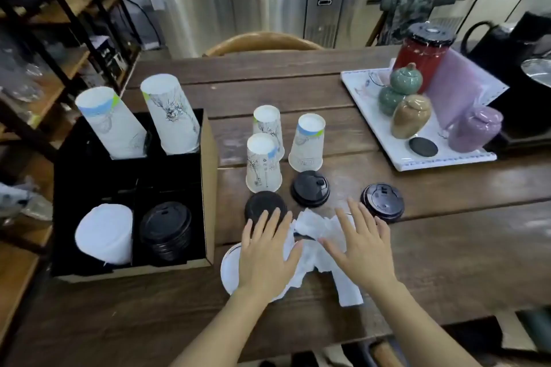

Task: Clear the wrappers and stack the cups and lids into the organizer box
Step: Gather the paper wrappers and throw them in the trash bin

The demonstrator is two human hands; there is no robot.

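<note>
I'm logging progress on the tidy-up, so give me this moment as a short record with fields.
hands: left hand and right hand both flat, open, on the wrappers
loose cups: three, upside down on the table, nearest one
loose lids: three black, rightmost
box: two cup stacks at back, white stack and lid stack at front
white lid: partly under the left hand

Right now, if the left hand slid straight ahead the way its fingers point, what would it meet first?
Probably the black lid lying just ahead of the left hand; its fingertips already overlap that lid's near edge. Whether they touch it or hover above is unclear. Beyond it stands an upturned paper cup.
</note>
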